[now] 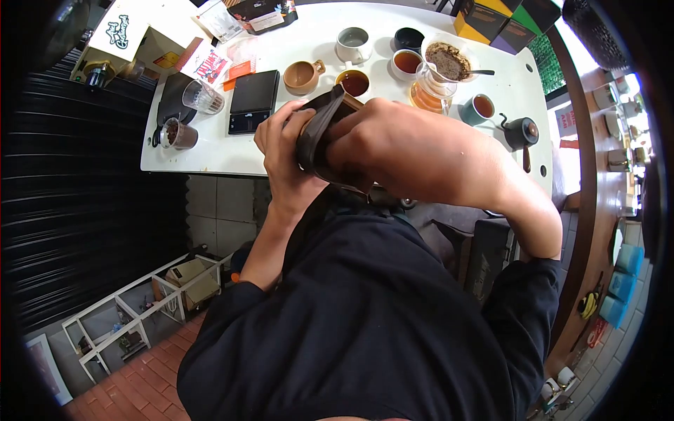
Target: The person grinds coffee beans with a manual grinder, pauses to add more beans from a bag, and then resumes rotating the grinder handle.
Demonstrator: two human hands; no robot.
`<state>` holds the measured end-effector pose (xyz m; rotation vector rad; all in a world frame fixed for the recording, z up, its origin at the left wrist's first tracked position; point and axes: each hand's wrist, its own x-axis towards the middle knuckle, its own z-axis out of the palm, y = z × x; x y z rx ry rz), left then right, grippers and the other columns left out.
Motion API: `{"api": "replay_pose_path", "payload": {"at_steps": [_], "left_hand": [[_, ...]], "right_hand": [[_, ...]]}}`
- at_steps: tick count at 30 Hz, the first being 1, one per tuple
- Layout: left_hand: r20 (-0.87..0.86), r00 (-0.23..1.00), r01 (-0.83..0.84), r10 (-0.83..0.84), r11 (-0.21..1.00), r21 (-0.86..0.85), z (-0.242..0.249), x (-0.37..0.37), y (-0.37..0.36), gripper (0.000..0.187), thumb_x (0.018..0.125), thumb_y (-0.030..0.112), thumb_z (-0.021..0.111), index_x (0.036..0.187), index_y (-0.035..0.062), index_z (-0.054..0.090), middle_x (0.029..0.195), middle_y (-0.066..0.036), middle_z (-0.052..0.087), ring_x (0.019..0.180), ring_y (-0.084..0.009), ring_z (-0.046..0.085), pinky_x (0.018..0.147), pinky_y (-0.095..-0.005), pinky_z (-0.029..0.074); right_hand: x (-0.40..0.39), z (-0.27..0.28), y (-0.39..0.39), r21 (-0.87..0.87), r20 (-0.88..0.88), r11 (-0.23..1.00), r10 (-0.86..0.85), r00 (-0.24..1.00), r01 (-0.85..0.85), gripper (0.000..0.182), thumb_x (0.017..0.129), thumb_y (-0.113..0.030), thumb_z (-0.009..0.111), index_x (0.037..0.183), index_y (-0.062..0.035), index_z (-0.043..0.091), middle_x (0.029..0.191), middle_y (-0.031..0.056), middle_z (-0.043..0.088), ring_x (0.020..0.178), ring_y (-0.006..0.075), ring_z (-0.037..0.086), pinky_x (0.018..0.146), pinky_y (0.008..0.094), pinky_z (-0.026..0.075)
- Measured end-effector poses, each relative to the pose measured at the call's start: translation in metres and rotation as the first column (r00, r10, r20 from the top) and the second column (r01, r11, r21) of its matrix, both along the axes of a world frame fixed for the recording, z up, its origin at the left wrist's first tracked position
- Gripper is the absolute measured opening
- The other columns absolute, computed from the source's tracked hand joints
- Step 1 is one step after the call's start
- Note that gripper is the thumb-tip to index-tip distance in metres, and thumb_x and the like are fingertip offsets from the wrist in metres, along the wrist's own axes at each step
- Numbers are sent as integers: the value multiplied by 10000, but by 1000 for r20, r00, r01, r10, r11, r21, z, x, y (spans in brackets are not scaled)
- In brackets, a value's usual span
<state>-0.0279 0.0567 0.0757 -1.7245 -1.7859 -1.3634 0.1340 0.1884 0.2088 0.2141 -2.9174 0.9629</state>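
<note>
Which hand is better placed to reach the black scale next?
Probably the left hand: it is nearer the black scale, while the right hand lies beyond the dark item. Both hands are busy at that item, though, so the left would likely need to let go first.

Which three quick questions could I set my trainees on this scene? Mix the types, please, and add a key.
1. True or false: the left hand and right hand are both on the dark pouch.
2. Which stands closest to the kettle?
A) the scale
B) the teal cup
C) the wooden cup
3. Fill in the blank: the dripper holds dark ____.

Key: 1. True. 2. B. 3. Grounds.
</note>
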Motion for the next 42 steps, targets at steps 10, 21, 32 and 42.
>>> {"api": "replay_pose_path", "payload": {"at_steps": [10, 21, 32, 42], "left_hand": [[168, 985, 34, -34, 999, 1, -3, -4, 5, 757, 696, 389, 910, 1279, 48, 568, 1256, -133, 627, 1155, -325, 597, 1021, -448, 394], [392, 917, 120, -68, 987, -109, -21, 3, 6, 762, 705, 345, 924, 1307, 53, 560, 1283, -147, 600, 1205, -313, 580, 1040, -423, 414], [360, 921, 157, -149, 988, 7, -10, 4, 19, 745, 698, 207, 924, 1314, 47, 536, 1312, -170, 538, 1234, -302, 565, 1026, -395, 480], [315, 939, 170, -137, 982, -81, -18, -10, 17, 785, 730, 267, 905, 1366, 62, 492, 1351, -129, 512, 1256, -271, 542, 1048, -389, 468]], "right_hand": [[8, 4, -1, -338, -280, 925, -276, 919, 175, 145, 858, 68, 694, 994, 22, 718, 985, 135, 734, 881, 269, 728, 798, 356, 578], [19, 15, 3, -626, -114, 730, -434, 894, 274, 141, 916, 74, 675, 1030, 22, 740, 973, 91, 732, 947, 149, 708, 856, 289, 572], [46, 21, 10, -675, -140, 640, -600, 787, 368, 160, 917, 77, 664, 1063, 64, 726, 1061, 138, 739, 949, 187, 720, 865, 303, 582], [73, -5, 17, -748, -109, 527, -698, 708, 404, 144, 936, 34, 689, 1066, 63, 744, 1000, 98, 757, 919, 118, 713, 834, 247, 567]]}}
